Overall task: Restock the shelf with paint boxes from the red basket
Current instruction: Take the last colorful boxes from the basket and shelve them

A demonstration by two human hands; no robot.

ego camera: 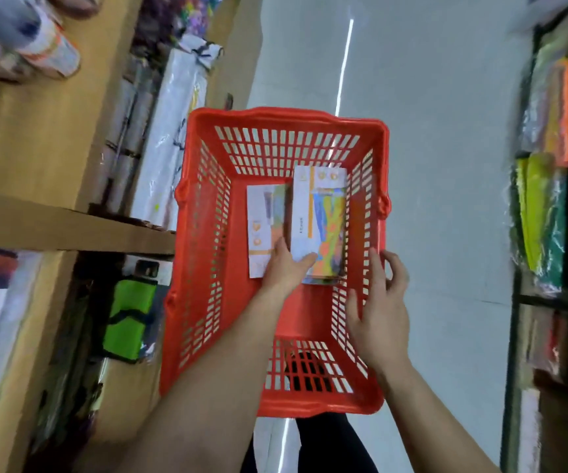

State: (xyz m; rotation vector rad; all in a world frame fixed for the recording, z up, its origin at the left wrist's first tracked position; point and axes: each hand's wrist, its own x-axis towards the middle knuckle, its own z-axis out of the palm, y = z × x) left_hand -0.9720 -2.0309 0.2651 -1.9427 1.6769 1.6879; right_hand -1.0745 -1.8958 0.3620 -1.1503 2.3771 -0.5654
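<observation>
Inside the basket (200,268), over the middle of its floor, the left grip (284,268) rests on the boxes. Its thumb lies across the near corner of the right box (320,213), and a finger points up along the seam between that box and the left box (258,230). I cannot tell whether the fingers are curled around an edge or only lie flat.

The right grip (378,312) hangs at the basket's right wall near the rim, fingers loosely apart, holding nothing.

The two boxes lie flat, side by side and touching, nearer the far wall than the near one. The right one sits higher, and layered edges at its near end suggest more boxes under it. The basket stands on the floor (446,165) of an aisle, just beside the wooden shelf (53,230) on the left. Blurred cans (47,46) stand on the shelf's upper board.

By my reading, no box is clear of the basket yet. At least two are left to move, probably more. Which gap on the shelf they belong in is not visible, so this cycle is only at the pick-up.
</observation>
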